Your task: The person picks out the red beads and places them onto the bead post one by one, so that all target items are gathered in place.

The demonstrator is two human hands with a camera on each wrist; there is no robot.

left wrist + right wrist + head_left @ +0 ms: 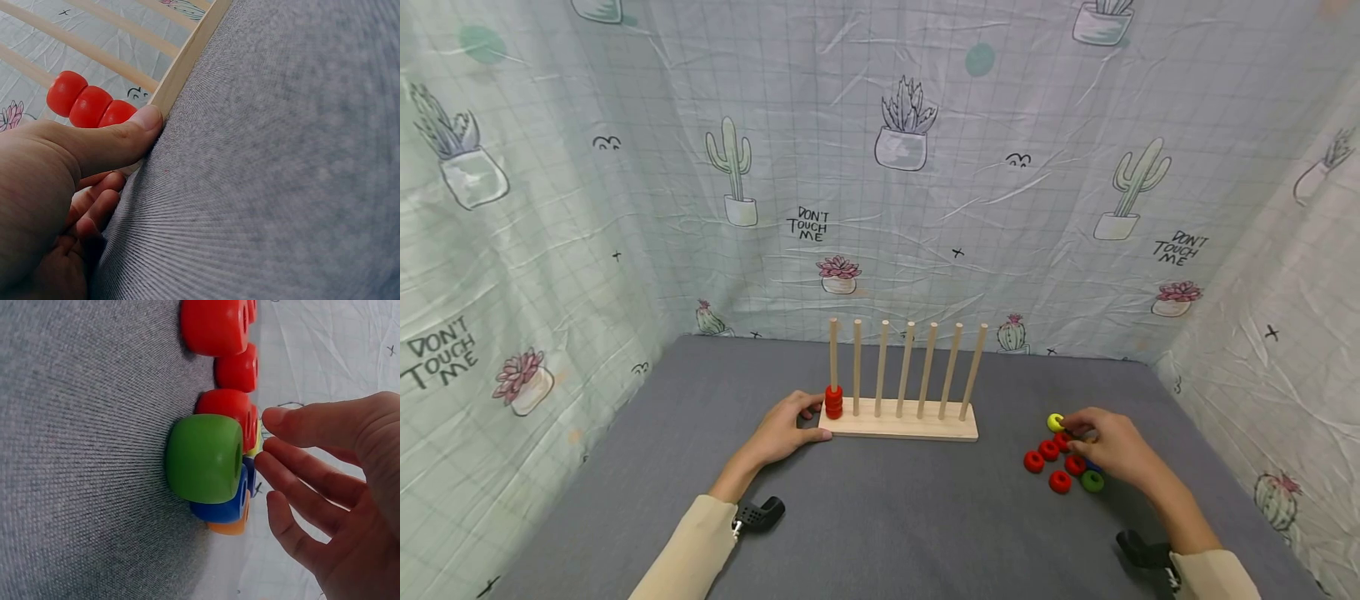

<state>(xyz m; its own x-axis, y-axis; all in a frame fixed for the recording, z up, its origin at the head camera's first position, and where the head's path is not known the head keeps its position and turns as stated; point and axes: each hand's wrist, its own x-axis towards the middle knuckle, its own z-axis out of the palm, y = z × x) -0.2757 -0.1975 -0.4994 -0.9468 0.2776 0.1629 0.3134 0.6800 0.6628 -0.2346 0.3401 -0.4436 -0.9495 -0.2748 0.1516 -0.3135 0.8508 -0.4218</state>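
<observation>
My left hand (pixel 786 429) grips the left end of a wooden peg stand (pixel 895 425), its thumb on the front edge and its fingers behind. Three red beads (pixel 833 402) are stacked at the bottom of the leftmost peg, close to that hand. On the right, my right hand (pixel 1108 443) hovers over a cluster of loose beads, thumb and fingers apart, with nothing between them in the right wrist view. Under and around it lie several red beads (pixel 1033 462), a yellow bead (pixel 1056 422), a green bead (pixel 1092 482), a blue bead (pixel 219 509) and an orange bead (pixel 229 527).
The other upright pegs (pixel 928 371) of the stand carry no beads. A grey cloth (pixel 895 525) covers the table. Behind and at both sides hangs a pale curtain (pixel 850 183) printed with potted cacti.
</observation>
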